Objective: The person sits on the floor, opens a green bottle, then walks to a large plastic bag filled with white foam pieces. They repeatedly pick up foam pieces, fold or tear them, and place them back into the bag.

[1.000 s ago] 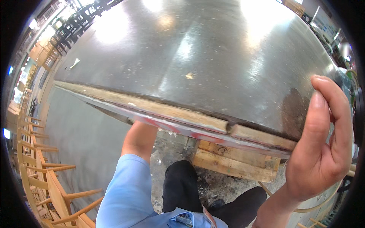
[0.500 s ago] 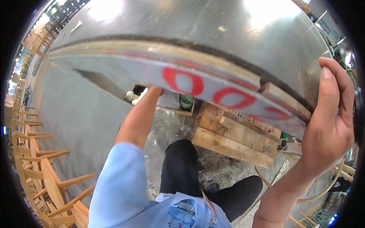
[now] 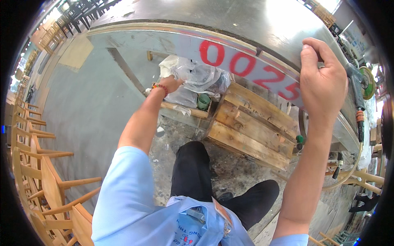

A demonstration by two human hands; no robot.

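Under the metal-topped table (image 3: 197,18), my left hand (image 3: 171,83) is in among crumpled clear plastic bags (image 3: 203,78). Its fingers are closed on the plastic, though the tips are partly hidden. A white crumpled bag or cloth (image 3: 169,63) lies just beyond that hand. The bags spill over a low wooden box (image 3: 182,110), which also holds a green cup-like container (image 3: 203,101). At the table's front right edge my right hand (image 3: 324,78) grips the rim, fingers and thumb bent over the top. Red painted digits mark the table's pale front board (image 3: 242,65).
A wooden plank crate (image 3: 250,131) stands right of the box. At the table's right end hangs an air-powered sander (image 3: 358,90) with a hose. Wooden chairs (image 3: 53,180) are stacked along the left. My knees are below the table front.
My view has shifted, so the table edge sits higher and the plastic bags beneath show. My left hand, hidden before, is visible at the bags. My right hand stays at the table edge.
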